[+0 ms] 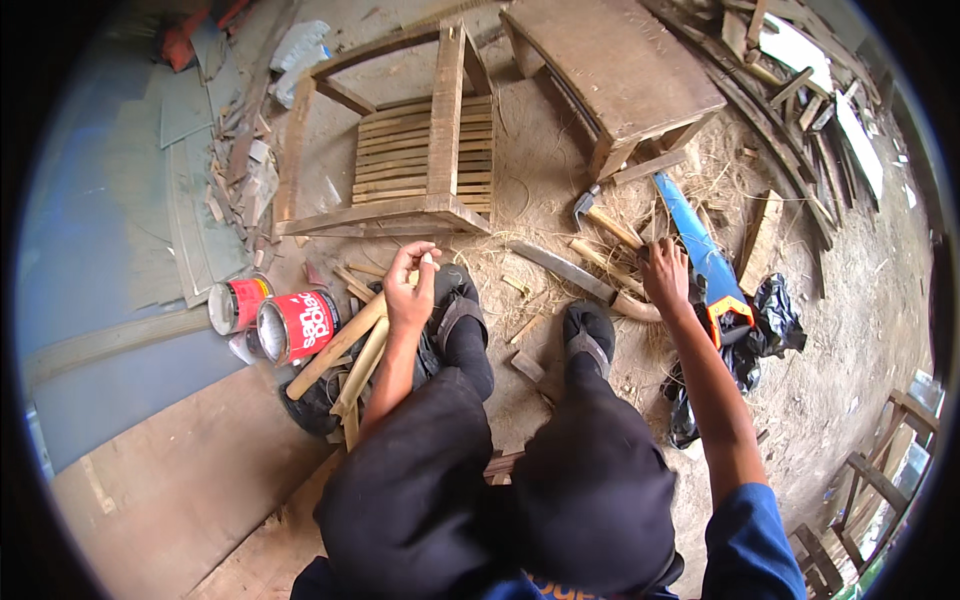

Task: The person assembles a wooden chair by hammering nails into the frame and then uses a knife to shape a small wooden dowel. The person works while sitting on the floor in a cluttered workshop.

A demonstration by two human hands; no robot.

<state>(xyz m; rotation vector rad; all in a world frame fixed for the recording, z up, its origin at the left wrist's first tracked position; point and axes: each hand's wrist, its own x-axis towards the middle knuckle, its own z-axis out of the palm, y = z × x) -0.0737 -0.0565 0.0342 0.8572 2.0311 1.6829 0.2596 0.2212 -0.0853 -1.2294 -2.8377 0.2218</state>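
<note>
My right hand (664,272) is closed around the handle end of a hammer (614,226), which lies low over the ground with its metal head pointing away to the left. My left hand (408,288) is raised above my left foot, fingers curled into a pinch; a small pale bit seems to show at the fingertips, too small to name. Between my hands a machete (562,270) with a wooden handle rests on the ground. Right of the hammer lies a blue-bladed handsaw (697,240) with an orange handle. Bamboo pieces (340,345) lean beside my left forearm.
Ahead stands a wooden frame (443,120) with a slatted panel, beside a brown wooden table (620,65). Two red cans (298,328) (240,303) sit at left. Black plastic (776,318) lies right of the saw. Scrap wood (800,110) is piled at far right.
</note>
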